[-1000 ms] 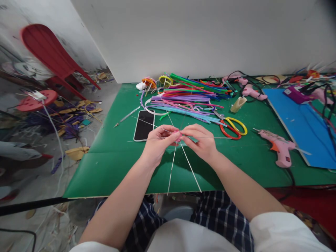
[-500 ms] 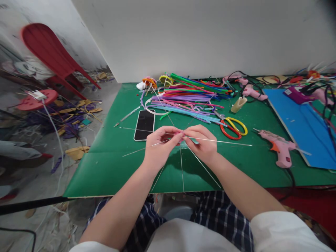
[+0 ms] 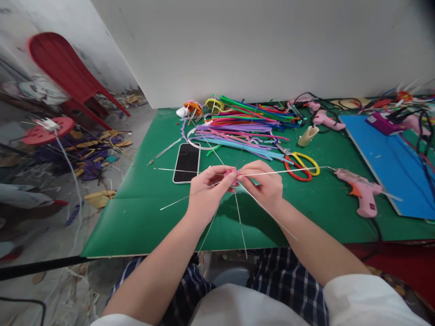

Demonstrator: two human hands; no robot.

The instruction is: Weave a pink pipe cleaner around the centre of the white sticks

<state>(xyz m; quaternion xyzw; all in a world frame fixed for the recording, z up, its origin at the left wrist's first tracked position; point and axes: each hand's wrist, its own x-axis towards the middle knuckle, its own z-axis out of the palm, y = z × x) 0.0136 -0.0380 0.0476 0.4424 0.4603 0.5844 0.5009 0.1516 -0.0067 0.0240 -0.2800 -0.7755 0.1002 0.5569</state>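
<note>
Above the green mat [image 3: 142,217], both hands' fingers [image 3: 222,174] pinch shut on crossed wires [image 3: 272,172] (pink-wrapped centre).

No legible text, label, brand, number or sign on anything in view.

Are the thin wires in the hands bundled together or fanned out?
Fanned out. The thin wires radiate in several directions from one pink-wrapped point pinched between the left hand and the right hand above the green mat.
</note>
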